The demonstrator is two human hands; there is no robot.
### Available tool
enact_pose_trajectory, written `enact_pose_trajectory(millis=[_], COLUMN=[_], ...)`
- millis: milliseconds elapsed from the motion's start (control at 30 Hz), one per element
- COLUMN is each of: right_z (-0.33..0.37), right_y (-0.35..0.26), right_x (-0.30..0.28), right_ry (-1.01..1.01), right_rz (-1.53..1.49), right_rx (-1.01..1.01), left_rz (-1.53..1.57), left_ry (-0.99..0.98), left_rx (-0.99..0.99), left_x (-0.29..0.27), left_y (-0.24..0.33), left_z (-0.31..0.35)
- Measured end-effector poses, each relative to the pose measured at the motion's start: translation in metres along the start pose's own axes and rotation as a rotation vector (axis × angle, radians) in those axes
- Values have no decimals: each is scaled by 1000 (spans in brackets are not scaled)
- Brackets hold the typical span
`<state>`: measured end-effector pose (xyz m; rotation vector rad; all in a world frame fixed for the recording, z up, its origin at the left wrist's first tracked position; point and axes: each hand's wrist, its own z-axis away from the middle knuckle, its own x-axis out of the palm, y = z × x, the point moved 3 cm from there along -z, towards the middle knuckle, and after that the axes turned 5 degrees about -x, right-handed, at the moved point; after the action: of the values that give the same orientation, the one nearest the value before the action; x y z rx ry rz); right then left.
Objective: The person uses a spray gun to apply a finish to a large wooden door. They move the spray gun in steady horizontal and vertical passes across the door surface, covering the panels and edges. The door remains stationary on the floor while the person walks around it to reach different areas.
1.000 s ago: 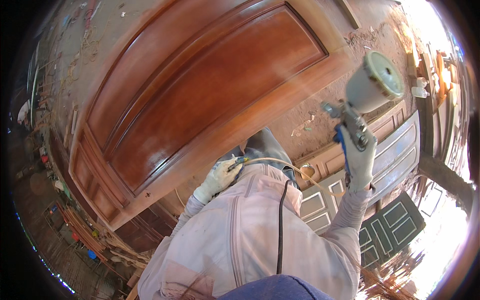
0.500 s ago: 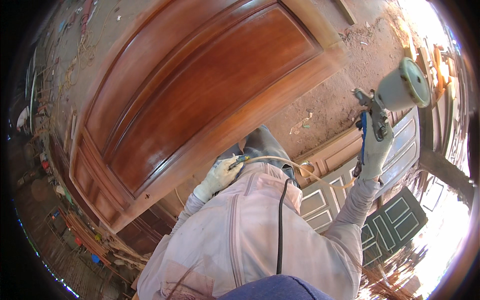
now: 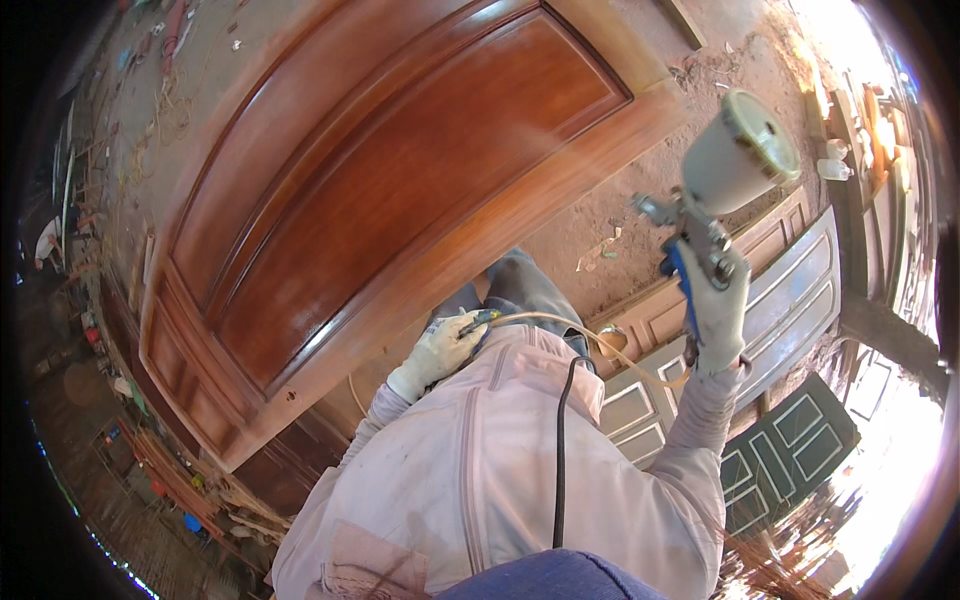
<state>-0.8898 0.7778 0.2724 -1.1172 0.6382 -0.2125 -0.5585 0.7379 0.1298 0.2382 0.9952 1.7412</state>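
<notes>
A reddish-brown wooden door point(image 3: 420, 200) with raised panels and a glossy surface lies in front of me, reaching from the left up to the far right. My right hand point(image 3: 720, 305), in a pale glove, is wrapped round the handle of a metal spray gun point(image 3: 700, 232). On top of the gun sits a tilted whitish cup point(image 3: 728, 165), its nozzle side turned left toward the door's right end. My left hand point(image 3: 442, 352), also gloved, is closed at waist height on the pale air hose point(image 3: 560, 318), which runs across to the gun's handle.
Several other panelled doors lie at the right, including a grey one point(image 3: 790, 290) and a dark green one point(image 3: 790, 450). Wooden planks point(image 3: 875, 150) stand at the far right. Bare earth point(image 3: 600, 225) with scraps shows beyond my legs. A black cord point(image 3: 561, 450) hangs down my front.
My right hand has swung the spray gun leftward, closer to the door's right end, and the hose moved with it. My left hand has stayed at my waist.
</notes>
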Motion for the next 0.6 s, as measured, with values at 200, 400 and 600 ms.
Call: enact_pose_trajectory(millis=[200,400,600], right_z=[-42,-96,-100], right_y=[13,-7,21], right_x=[-19,10,1], right_ry=[302,268,351], right_rz=[21,-295,-209], right_rx=[-233,-259,-185], left_rz=[85,145,115], left_ry=[72,53,85], left_rx=[45,-84,-93], left_x=[11,-5,-11], left_y=[-13,1,-16], left_z=[-2,-1,0])
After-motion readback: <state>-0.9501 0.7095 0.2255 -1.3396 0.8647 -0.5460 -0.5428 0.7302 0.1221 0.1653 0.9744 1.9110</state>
